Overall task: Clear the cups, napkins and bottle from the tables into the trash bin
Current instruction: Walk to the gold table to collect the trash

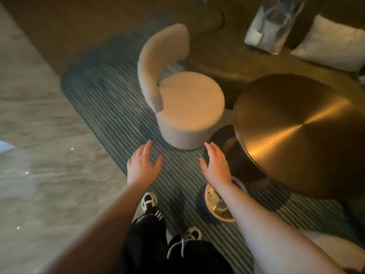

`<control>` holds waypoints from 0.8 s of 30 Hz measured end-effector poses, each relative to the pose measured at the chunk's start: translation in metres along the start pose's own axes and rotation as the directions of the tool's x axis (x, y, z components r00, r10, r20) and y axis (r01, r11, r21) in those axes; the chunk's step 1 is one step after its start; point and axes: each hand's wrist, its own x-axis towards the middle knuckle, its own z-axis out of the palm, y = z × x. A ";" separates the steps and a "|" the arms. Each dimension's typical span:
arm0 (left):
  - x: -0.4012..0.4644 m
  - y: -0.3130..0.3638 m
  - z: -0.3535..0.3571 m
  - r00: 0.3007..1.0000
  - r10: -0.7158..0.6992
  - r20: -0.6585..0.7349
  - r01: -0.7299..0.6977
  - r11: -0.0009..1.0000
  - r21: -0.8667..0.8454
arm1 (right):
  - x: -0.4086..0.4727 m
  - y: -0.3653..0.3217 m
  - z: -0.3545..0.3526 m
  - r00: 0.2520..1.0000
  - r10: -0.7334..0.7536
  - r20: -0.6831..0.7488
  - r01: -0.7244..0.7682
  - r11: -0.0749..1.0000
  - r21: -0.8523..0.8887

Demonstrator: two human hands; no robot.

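Note:
My left hand point(141, 165) and my right hand point(216, 165) are both stretched out over the striped carpet, fingers apart, holding nothing. Under my right forearm a small round trash bin point(214, 202) stands on the carpet, with pale crumpled items inside; my arm hides part of its rim. The round brass table point(296, 131) to the right shows a bare, shiny top. No cup, napkin or bottle shows on it.
A beige round chair with a curved back point(183, 107) stands just beyond my hands. Behind it lies a dark sofa with a white cushion point(333, 42) and a blue-white one point(270, 26). Marble floor point(39, 155) spreads to the left. My shoes point(150, 202) are below.

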 end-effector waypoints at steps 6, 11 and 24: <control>0.037 -0.062 -0.051 0.973 -0.175 -0.148 0.171 0.984 -0.040 | 0.078 -0.097 0.024 0.966 -0.224 0.130 0.239 0.964 -0.113; 0.108 -0.119 -0.081 0.940 -0.269 -0.210 0.253 0.962 -0.101 | 0.163 -0.172 0.062 0.938 -0.319 0.136 0.337 0.932 -0.137; 0.409 -0.243 -0.216 0.981 -0.162 -0.111 0.155 0.985 -0.069 | 0.437 -0.377 0.117 0.977 -0.210 0.031 0.212 0.971 -0.114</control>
